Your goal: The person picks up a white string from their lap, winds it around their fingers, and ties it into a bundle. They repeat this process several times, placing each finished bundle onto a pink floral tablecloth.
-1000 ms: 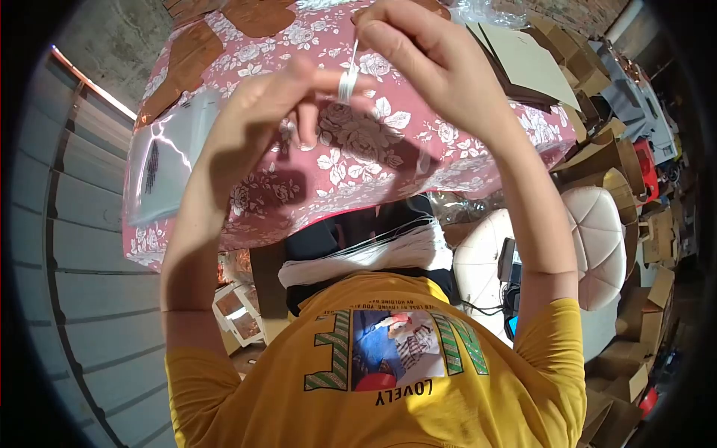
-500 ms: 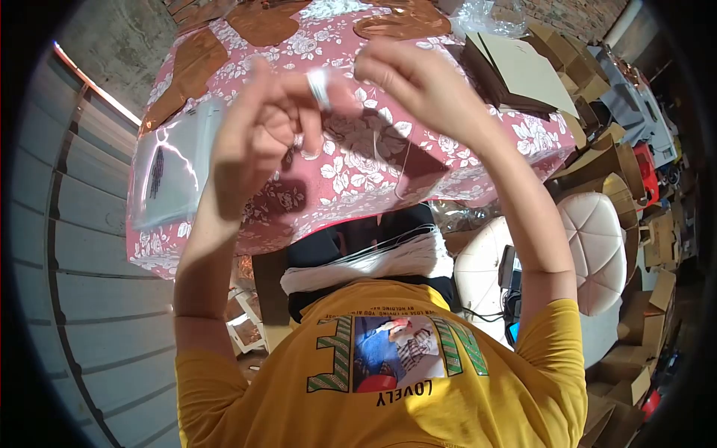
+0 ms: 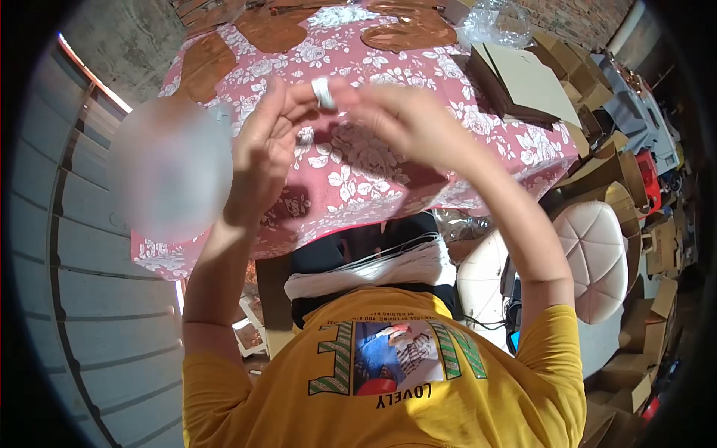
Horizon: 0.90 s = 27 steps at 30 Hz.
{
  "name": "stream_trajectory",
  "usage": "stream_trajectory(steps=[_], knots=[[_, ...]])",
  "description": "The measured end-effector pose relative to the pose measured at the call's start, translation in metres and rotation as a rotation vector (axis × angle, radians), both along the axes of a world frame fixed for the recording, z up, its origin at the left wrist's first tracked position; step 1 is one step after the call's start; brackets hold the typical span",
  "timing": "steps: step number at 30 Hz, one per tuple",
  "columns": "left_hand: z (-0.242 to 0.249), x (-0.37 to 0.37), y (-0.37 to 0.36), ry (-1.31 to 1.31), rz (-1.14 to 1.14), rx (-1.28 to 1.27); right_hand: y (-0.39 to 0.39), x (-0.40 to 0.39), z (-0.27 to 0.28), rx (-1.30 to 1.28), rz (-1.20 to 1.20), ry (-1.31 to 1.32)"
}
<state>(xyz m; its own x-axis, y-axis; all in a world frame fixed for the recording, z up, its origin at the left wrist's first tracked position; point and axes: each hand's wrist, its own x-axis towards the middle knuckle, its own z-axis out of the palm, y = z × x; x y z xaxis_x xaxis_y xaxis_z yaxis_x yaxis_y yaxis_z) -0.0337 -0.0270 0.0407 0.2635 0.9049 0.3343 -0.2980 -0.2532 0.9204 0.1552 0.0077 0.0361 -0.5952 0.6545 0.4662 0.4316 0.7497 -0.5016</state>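
White string is wound in a small band around the outstretched fingers of my left hand, which is raised over the table with its palm turned inward. My right hand meets the left fingertips, its fingers pinched together. The strand it pinches is too fine to follow. A thick hank of white string lies across my lap, with several loose strands along its top.
A pink floral cloth covers the table. Brown flat pieces, a white string pile, clear plastic and stacked card sheets lie on it. A blurred patch hides its left side. Chairs and cardboard boxes stand right.
My right hand has moved down and left to meet the left fingertips. The left fingers have straightened somewhat. A blurred round patch now covers the clear plastic bags at left.
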Motion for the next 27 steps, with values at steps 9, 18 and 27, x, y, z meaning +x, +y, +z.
stream_trajectory(steps=[9,18,27], knots=[[-0.011,0.003,0.0,0.085,0.01,-0.068,-0.007,-0.005,-0.024,-0.139,0.025,0.163],[-0.027,0.004,0.001,0.261,-0.044,-0.064,0.002,0.003,-0.017,-0.617,0.056,0.365],[-0.054,0.026,0.004,0.447,0.278,0.52,-0.022,-0.006,-0.044,-1.828,0.471,1.313]])
